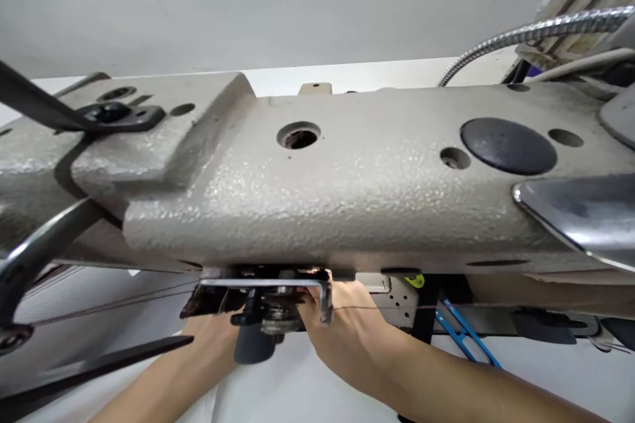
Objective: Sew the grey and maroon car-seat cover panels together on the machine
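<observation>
The beige metal arm of a sewing machine crosses the whole view. Under its front edge sits a metal bracket with a thread tension assembly. My left hand reaches in beneath the machine arm, left of the tension assembly; its fingers are hidden. Just right of the assembly, my right hand goes under the machine arm too, with the back of the hand and wrist showing and its fingertips out of sight. What either hand holds cannot be seen. Thin dark threads run across to the bracket.
Dark metal levers stick out at the left. A flexible metal conduit curves at the upper right, above a shiny metal part. A blue slotted piece lies below the machine arm, right of a perforated plate.
</observation>
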A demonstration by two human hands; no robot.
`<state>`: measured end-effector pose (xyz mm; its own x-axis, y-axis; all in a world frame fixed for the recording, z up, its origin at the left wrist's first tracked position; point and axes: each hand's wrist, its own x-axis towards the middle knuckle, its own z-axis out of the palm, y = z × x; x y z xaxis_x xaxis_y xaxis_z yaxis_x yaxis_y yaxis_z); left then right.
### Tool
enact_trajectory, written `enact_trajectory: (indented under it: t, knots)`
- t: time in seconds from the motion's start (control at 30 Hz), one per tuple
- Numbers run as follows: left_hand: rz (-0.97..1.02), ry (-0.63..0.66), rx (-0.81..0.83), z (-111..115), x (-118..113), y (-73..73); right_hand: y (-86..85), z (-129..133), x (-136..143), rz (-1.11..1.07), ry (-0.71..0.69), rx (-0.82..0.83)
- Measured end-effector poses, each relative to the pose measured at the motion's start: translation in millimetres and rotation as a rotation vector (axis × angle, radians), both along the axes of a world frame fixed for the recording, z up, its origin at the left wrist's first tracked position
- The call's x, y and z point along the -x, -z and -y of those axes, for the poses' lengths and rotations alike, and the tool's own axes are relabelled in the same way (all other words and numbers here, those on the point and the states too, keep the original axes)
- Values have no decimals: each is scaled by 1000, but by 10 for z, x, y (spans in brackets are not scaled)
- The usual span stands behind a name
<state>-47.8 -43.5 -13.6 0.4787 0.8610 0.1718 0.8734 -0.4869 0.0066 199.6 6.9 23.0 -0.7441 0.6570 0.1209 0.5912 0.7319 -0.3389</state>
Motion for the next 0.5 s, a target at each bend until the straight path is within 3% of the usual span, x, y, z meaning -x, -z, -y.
enact_trajectory:
  t: [0.17, 0.27, 0.5]
  knots:
    - [111, -101, 6, -44, 99, 175, -58, -13, 30, -32, 46, 63]
    - [114, -84, 38, -123, 156, 224, -70, -2, 25, -40, 39, 68]
    - [99, -45, 54, -179, 176, 32, -47, -16, -1, -32, 31, 61]
